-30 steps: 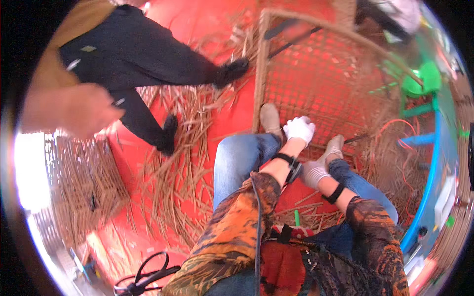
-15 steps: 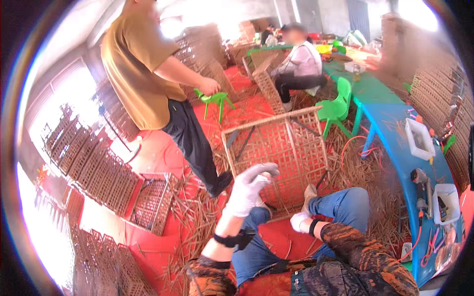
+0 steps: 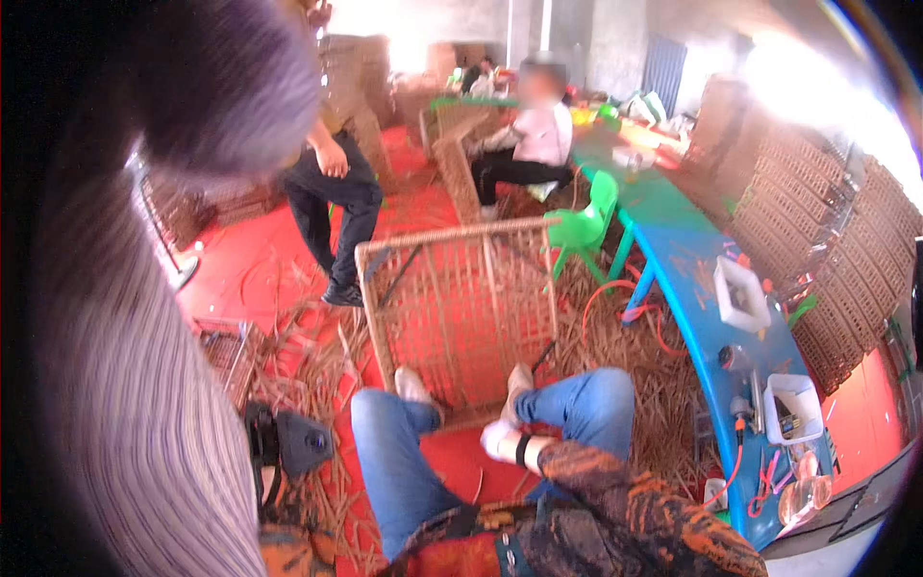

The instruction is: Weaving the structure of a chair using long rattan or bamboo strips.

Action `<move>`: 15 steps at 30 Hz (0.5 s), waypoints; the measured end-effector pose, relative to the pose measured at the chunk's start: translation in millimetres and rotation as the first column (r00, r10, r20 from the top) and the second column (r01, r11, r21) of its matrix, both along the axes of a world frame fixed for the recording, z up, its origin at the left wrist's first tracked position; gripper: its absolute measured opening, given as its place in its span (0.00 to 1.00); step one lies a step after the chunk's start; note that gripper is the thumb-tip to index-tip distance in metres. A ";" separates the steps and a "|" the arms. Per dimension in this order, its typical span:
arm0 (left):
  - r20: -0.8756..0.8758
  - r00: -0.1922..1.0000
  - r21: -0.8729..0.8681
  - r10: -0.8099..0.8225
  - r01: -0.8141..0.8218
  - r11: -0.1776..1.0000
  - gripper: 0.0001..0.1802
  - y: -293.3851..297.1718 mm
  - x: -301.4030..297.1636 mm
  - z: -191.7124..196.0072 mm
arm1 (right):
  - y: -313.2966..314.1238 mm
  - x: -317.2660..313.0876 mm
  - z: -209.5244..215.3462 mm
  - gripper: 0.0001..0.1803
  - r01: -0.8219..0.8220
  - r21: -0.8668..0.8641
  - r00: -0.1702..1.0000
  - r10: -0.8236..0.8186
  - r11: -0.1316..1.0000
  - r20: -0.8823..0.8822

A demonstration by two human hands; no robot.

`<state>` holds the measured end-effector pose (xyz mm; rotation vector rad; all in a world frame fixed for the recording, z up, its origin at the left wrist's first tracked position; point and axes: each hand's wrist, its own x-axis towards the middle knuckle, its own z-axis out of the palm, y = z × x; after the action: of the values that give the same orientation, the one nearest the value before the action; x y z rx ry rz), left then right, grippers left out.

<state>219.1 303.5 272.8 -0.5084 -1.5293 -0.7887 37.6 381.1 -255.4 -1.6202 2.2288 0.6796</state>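
My left hand (image 3: 226,87), in a knitted glove, is raised very close to the camera and fills the left side as a blur. Its ribbed cuff (image 3: 183,385) shows large below it, and the fingers cannot be made out. My right hand (image 3: 495,439), in a white glove, hangs low between my knees near my right shoe (image 3: 520,378). Its fingers are too hidden to read. In front of me a rectangular woven wicker panel (image 3: 461,317) leans upright, its lower edge by my shoes. A black wrist strap with a dark device (image 3: 306,440) is on my left forearm.
On my right a long blue table (image 3: 687,288) holds white plastic tubs (image 3: 793,409), a power tool (image 3: 740,404) and a red hose. Behind the panel stands a green chair (image 3: 586,221). Two co-workers, one standing, one seated, are farther back. Wicker strips (image 3: 635,394) litter the red floor.
My left hand has risen from above the panel up close to the camera. The view has turned, shifting the scene leftward. The standing co-worker has moved farther back. My right hand stays low.
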 end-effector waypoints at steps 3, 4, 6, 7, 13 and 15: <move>-0.019 0.999 0.010 0.040 -0.039 0.999 0.45 -1.4 -2.7 0.1 | 1.8 2.1 -2.2 0.13 0.026 -0.070 1.000 -0.026 0.997 -0.004; -0.023 0.999 0.022 0.042 -0.041 0.999 0.45 -1.7 -3.2 0.2 | 4.9 2.9 -3.8 0.13 0.023 0.001 1.000 -0.023 1.000 -0.011; -0.012 0.998 0.021 0.056 -0.056 0.998 0.45 -2.3 -4.5 1.5 | 8.4 4.8 -6.0 0.15 0.101 -0.045 0.991 -0.097 0.994 0.092; -0.013 0.998 0.031 0.057 -0.057 0.998 0.44 -2.9 -3.9 1.1 | 7.1 3.8 -7.8 0.14 0.123 -0.006 0.988 -0.122 0.992 0.098; -0.113 0.992 0.053 0.052 -0.046 0.998 0.43 -19.8 7.4 3.5 | 14.4 10.9 -7.2 0.13 0.041 -0.035 0.999 -0.041 0.999 0.026; -0.160 0.986 0.062 0.044 -0.034 0.997 0.43 -26.5 14.1 7.2 | 12.5 15.1 1.9 0.13 0.074 -0.035 0.996 -0.072 0.997 0.055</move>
<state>233.2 277.0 280.0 -0.4852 -1.3584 -0.7426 52.7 393.6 -253.5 -1.5465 2.2624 0.5726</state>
